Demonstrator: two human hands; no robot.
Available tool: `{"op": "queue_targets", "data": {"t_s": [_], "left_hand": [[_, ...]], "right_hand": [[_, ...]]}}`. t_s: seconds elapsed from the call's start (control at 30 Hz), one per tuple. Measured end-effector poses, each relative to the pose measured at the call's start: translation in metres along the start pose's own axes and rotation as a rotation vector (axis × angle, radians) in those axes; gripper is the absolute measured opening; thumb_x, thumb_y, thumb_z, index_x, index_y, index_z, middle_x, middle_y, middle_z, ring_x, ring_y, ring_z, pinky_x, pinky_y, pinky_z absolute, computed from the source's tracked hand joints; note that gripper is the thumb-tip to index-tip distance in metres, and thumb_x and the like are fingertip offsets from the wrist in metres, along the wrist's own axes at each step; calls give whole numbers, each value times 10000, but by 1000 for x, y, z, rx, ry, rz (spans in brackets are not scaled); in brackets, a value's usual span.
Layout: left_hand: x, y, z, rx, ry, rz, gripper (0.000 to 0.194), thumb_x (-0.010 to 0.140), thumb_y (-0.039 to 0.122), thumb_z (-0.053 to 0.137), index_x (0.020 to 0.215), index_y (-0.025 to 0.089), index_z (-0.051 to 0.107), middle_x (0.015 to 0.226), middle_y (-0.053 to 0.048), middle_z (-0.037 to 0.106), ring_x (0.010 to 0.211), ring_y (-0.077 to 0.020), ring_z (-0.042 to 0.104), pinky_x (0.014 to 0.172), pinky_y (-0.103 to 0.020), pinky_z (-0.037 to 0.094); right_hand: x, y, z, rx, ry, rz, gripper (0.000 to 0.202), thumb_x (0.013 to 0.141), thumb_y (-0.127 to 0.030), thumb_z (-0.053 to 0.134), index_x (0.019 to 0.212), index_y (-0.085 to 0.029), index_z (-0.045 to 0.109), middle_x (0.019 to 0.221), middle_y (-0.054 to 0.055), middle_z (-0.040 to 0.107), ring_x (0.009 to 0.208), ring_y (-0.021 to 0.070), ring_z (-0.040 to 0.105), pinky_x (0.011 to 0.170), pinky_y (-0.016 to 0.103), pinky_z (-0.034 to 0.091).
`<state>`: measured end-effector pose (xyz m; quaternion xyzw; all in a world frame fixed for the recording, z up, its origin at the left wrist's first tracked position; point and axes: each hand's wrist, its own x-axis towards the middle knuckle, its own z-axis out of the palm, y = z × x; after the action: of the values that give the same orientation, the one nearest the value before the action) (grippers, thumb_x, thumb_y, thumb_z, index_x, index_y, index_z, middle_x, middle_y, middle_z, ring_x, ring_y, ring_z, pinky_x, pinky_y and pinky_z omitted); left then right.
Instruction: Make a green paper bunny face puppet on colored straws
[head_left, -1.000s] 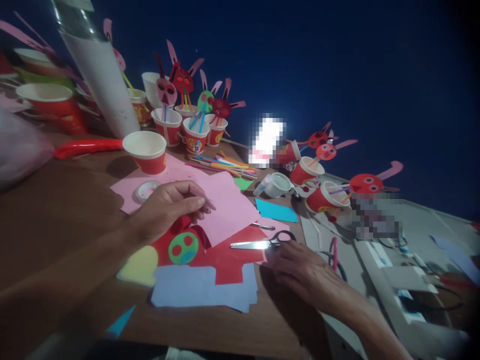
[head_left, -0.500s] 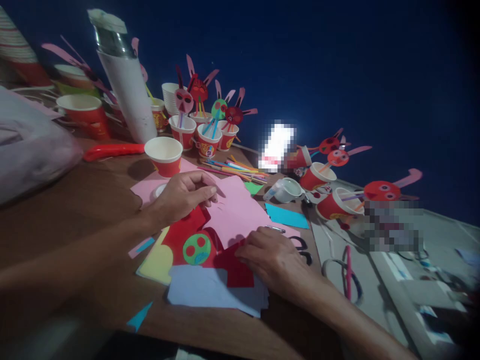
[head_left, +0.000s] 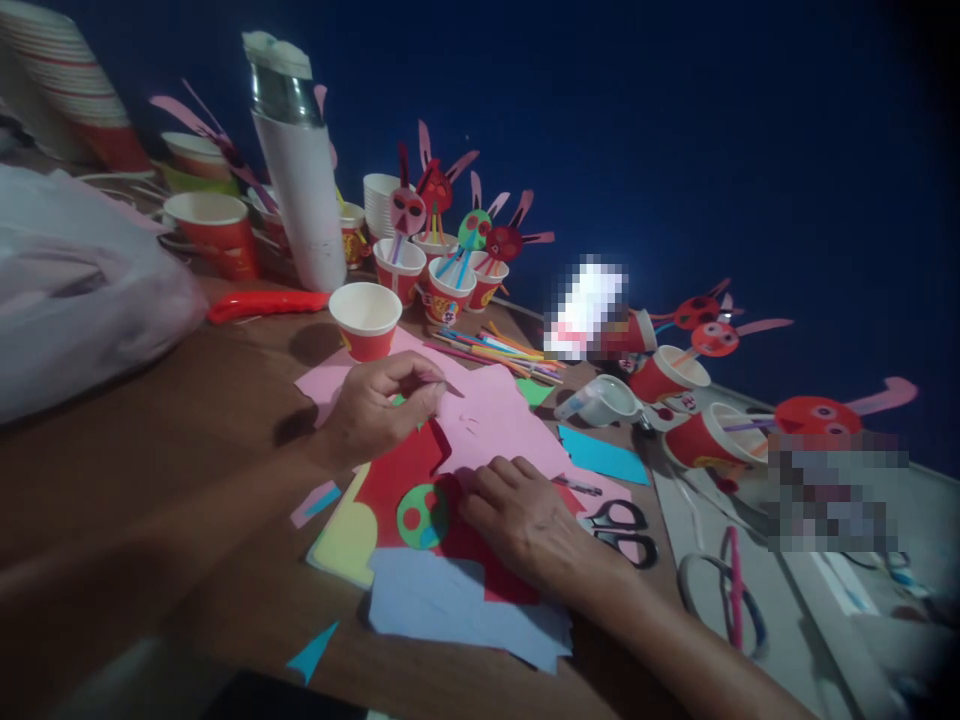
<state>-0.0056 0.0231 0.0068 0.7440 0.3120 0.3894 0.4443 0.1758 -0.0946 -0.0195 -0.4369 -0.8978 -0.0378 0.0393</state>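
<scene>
Right hand (head_left: 517,515): has moved from scissors (head_left: 621,530) to green face (head_left: 421,516), so that's close now; can't tell its grip | green face: on red paper (head_left: 390,478), on desk (head_left: 255,370) | Left hand (head_left: 390,405): pinches a thin bit (head_left: 453,387)

Pink paper (head_left: 506,410) is looking matt mid-frame; a plastic bag (head_left: 82,290) is showing wrinkles at left; a flask's metal neck (head_left: 281,97) is gleaming.
</scene>
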Motion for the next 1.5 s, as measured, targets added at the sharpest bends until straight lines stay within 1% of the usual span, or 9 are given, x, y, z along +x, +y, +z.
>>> {"op": "queue_targets", "data": {"t_s": [0.17, 0.37, 0.47, 0.63, 0.73, 0.93, 1.07, 1.3, 1.5], "left_hand": [[0, -7, 2, -60, 56, 41, 91, 836, 213, 543, 813, 153, 607, 658, 16, 611, 588, -83, 567, 579, -190, 468], [2, -14, 4, -87, 96, 121, 62, 809, 188, 575, 781, 153, 618, 616, 25, 604, 535, -79, 559, 516, -181, 460], [2, -15, 6, -91, 99, 119, 54, 803, 172, 574, 766, 150, 605, 599, 28, 594, 524, -78, 554, 501, -176, 457], [-2, -15, 11, -106, 49, 109, 47, 788, 134, 568, 751, 134, 597, 581, 32, 579, 518, -68, 543, 504, -163, 455], [-3, -16, 12, -117, 33, 108, 55, 792, 131, 558, 750, 132, 593, 574, 34, 574, 513, -67, 537, 501, -163, 453], [1, -17, 7, -96, 81, 118, 51, 801, 148, 566, 768, 141, 603, 598, 26, 586, 522, -74, 542, 504, -180, 453], [4, -20, 4, -121, 112, 112, 59, 810, 150, 563, 760, 147, 593, 592, 27, 585, 520, -75, 550, 503, -179, 455], [6, -21, 3, -133, 131, 110, 44, 797, 155, 574, 759, 148, 596, 579, 29, 590, 503, -73, 548, 502, -177, 460], [7, -10, -2, -116, 175, 80, 44, 758, 171, 588, 726, 141, 594, 549, 26, 594, 475, -81, 551, 468, -173, 457]], "right_hand": [[0, -3, -7, 220, 79, 30, 172, 917, -129, 412, 812, -164, 544, 790, 51, 553, 731, 173, 447, 661, 319, 344], [-10, 11, -33, 925, 286, 386, 126, 947, -213, 385, 863, -202, 478, 902, 42, 578, 837, 153, 548, 740, 285, 431], [-9, 17, -35, 863, 271, 462, 121, 930, -198, 440, 848, -200, 529, 789, 5, 589, 723, 128, 550, 668, 252, 419], [2, 3, -27, 533, 37, 228, 57, 845, -200, 600, 815, -203, 648, 807, 20, 617, 784, 160, 526, 701, 283, 372], [10, -7, -20, 409, -108, 223, 76, 851, -243, 598, 840, -218, 669, 829, 26, 613, 814, 172, 513, 723, 295, 360], [14, -15, -10, 356, -222, 257, 154, 890, -200, 517, 784, -179, 626, 822, 45, 591, 791, 174, 491, 721, 302, 357], [8, -14, -20, 427, -182, 225, 166, 904, -152, 462, 790, -170, 581, 829, 53, 583, 808, 183, 488, 732, 321, 359], [-2, 3, -43, 1039, 64, 387, 118, 927, -219, 439, 820, -199, 484, 883, 10, 577, 810, 119, 532, 725, 233, 419], [-2, 17, -26, 841, 150, 574, 92, 869, -179, 494, 783, -199, 521, 690, -39, 558, 634, 95, 515, 596, 200, 399]]}}
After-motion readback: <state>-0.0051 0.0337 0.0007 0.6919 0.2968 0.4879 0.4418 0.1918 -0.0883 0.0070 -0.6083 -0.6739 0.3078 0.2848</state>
